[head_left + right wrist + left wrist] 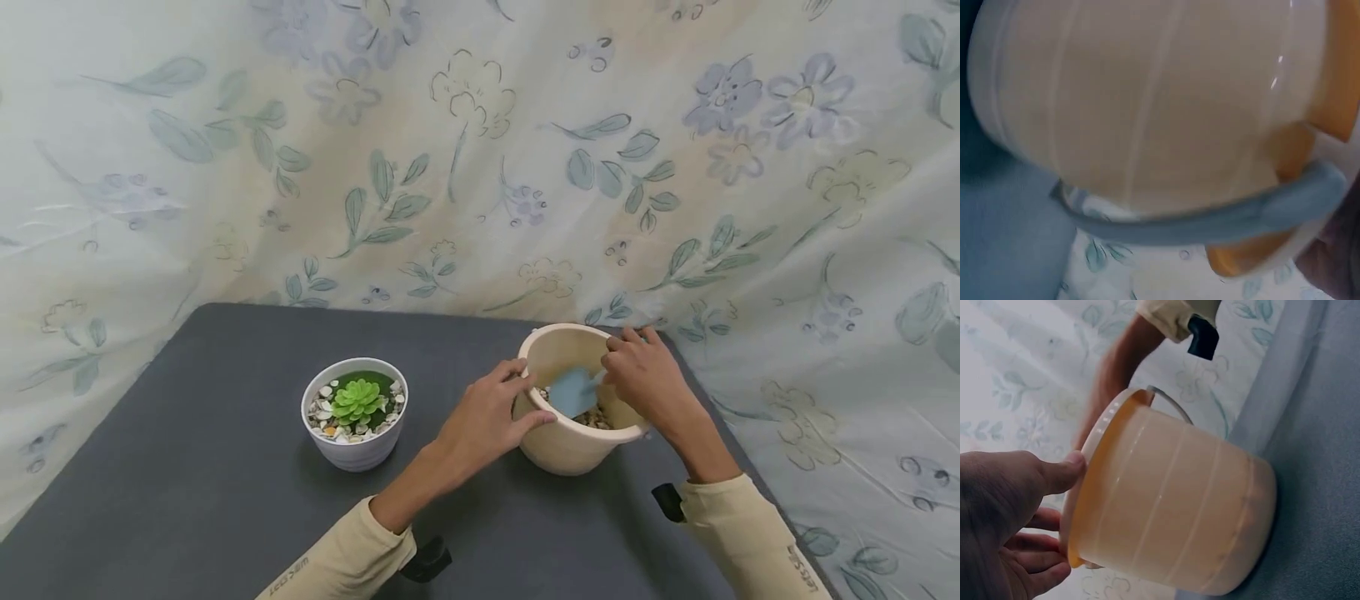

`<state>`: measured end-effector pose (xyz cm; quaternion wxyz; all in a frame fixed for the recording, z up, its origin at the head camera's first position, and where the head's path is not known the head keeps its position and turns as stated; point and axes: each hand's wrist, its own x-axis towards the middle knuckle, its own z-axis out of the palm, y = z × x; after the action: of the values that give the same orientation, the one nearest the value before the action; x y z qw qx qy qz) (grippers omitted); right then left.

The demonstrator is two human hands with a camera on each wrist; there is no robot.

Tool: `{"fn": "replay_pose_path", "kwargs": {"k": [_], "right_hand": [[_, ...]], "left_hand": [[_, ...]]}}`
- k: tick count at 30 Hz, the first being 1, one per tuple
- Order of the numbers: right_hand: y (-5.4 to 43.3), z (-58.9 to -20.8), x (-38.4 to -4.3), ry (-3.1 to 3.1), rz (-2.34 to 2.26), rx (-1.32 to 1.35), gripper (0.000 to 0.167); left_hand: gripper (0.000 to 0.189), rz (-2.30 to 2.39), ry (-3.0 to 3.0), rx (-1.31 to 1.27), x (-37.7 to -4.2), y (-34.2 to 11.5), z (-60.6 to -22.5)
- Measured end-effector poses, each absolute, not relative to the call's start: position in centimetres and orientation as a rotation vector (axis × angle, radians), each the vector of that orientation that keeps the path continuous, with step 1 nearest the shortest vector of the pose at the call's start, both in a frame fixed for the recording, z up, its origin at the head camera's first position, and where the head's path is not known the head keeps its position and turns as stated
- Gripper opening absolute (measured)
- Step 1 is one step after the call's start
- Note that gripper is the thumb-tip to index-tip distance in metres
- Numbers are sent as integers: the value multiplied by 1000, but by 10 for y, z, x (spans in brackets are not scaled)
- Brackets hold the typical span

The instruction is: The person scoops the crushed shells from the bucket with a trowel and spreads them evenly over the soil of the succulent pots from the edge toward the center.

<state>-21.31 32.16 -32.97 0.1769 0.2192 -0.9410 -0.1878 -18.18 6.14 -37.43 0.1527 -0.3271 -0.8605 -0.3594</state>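
Observation:
A cream plastic bucket (562, 457) stands at the right of the table with brown and pale pebbles (596, 417) in its bottom. My left hand (486, 415) grips the bucket's near-left rim; the left wrist view shows the thumb and fingers (1035, 553) at that rim. Over the opening, my right hand (647, 377) holds a blue-grey hand trowel (573, 392) by its handle, the blade down inside among the pebbles. In the right wrist view the bucket's grey carrying handle (1210, 222) hangs along its side, and only a dark edge of the hand shows.
Left of the bucket, a white pot (354, 456) holds a green succulent (357, 402) ringed by white and brown pebbles. Both rest on a dark grey tabletop (225, 467). A floral curtain (480, 167) hangs behind and along the right edge.

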Motion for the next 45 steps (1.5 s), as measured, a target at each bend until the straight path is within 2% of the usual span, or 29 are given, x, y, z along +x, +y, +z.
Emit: {"fn": "replay_pose_path", "kwargs": {"k": [11,17,26,31,39,45], "right_hand": [[311,-343,-217,-2879,-200,626,10],[313,-334,-209,-2861,-57,562,3],[313,-321,-197,-2786,-48,545,3],[319,-318,-196,-2812,57,485,6],[331,-322,-201,-2753,133,541,6],[335,-326,-201,-2709,190,519,14]], "left_hand": [[58,-1061,-2482,-919,-181,61,-375],[59,-1073,-2488,-912,-181,60,-377],[59,-1088,-2465,-930,-182,58,-378],[59,-1109,-2448,-942,-181,58,-381],[61,-1119,-2437,-945,-184,58,-383],[61,-1127,-2430,-946,-187,58,-383]]}}
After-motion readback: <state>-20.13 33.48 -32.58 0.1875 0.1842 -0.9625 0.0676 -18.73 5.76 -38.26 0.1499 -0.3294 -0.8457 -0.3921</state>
